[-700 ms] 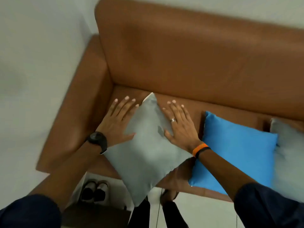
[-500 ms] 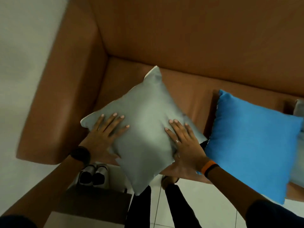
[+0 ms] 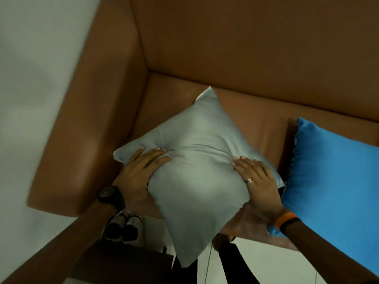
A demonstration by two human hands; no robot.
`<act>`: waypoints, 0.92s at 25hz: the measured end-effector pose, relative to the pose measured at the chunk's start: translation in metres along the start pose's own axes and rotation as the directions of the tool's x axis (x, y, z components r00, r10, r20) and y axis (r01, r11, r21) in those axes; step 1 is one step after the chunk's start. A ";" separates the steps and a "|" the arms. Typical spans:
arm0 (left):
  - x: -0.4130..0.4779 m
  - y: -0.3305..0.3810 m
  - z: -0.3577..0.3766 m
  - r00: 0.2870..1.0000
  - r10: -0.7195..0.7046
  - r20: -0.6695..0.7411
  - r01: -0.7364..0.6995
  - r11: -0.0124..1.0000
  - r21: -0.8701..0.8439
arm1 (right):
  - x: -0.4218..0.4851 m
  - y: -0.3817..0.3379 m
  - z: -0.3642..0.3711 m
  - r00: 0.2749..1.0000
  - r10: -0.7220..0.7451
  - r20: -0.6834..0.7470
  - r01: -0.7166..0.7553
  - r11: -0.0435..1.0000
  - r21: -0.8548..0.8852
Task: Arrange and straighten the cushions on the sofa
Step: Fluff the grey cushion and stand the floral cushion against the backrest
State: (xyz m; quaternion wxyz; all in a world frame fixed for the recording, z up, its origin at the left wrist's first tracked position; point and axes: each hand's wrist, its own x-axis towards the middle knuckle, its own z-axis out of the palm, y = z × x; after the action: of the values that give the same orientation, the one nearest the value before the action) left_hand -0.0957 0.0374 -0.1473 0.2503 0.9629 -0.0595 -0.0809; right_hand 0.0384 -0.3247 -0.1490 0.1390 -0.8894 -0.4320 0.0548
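A pale grey cushion [image 3: 196, 165] lies corner-up like a diamond over the front of the brown sofa seat [image 3: 256, 111], its lower corner hanging past the seat edge. My left hand [image 3: 141, 171] grips its left side, fingers pressed into the fabric. My right hand [image 3: 256, 177] grips its right side, and the cover creases between both hands. A bright blue cushion [image 3: 336, 177] lies on the seat just to the right, touching my right wrist.
The sofa's left armrest [image 3: 86, 130] is beside my left hand, with a white wall [image 3: 30, 78] past it. Below the seat edge are a pair of shoes [image 3: 123, 226], a dark low box [image 3: 123, 263] and a white tiled floor [image 3: 256, 263].
Both hands have slid from resting flat on the grey cushion to squeezing its two sides. The cushion has bunched up and come toward me. The view has tilted down and left.
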 end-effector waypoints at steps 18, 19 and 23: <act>0.246 -0.044 -0.176 0.747 -0.512 -0.424 0.364 0.849 -0.383 | 0.295 0.054 -0.126 0.693 0.566 -0.446 -0.534 0.819 0.211; 0.242 -0.040 -0.176 0.710 -0.513 -0.482 0.342 0.850 -0.401 | 0.288 0.053 -0.129 0.678 0.552 -0.486 -0.495 0.831 0.252; 0.223 -0.014 -0.180 0.529 -0.319 -0.786 0.216 0.947 -0.238 | 0.248 0.051 -0.142 0.645 0.431 -0.631 -0.302 0.902 0.308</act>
State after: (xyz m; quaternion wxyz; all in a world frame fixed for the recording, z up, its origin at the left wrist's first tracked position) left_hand 0.1570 0.1002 -0.0272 0.2869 0.8728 0.2154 0.3309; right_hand 0.2620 -0.1886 -0.0227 0.3515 -0.8987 -0.1535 -0.2126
